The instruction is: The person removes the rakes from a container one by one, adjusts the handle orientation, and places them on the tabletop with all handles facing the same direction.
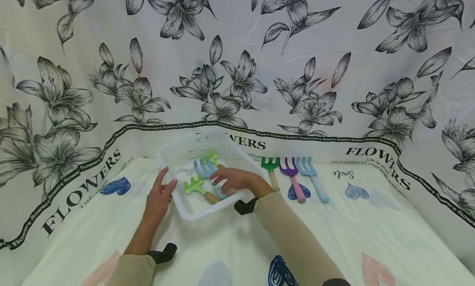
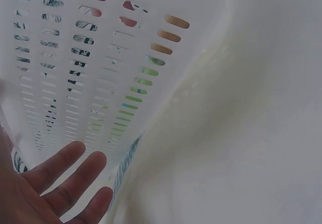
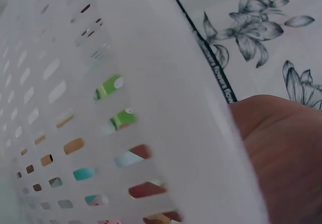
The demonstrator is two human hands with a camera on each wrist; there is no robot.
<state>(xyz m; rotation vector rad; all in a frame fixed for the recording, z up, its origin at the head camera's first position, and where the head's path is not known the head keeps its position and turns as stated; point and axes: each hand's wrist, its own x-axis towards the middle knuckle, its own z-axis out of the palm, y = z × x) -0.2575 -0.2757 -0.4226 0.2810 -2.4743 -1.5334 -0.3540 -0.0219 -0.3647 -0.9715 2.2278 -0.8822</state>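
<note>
A white perforated plastic basket [image 1: 193, 216] stands turned at an angle on the bed-like surface. My left hand [image 1: 157, 197] holds its left rim, thumb at the edge; in the left wrist view, three fingers [image 2: 90, 166] extend outside the slotted wall. My right hand [image 1: 237, 181] reaches over the right rim into the basket, fingers loosely bent above a blue handle [image 1: 221, 190]. No grip on it shows. Inside lie a green toy rake [image 1: 193, 185] with a wooden handle, a blue fork head [image 1: 204, 168] and another green rake [image 1: 212, 156].
Right of the basket lie a dark green fork [image 1: 270, 164] with a wooden handle, a purple fork [image 1: 289, 166] with a pink handle and a light blue fork [image 1: 308, 168]. A flower-printed curtain [image 1: 222, 92] rises behind. The heart-printed cloth [image 1: 237, 244] covers the surface.
</note>
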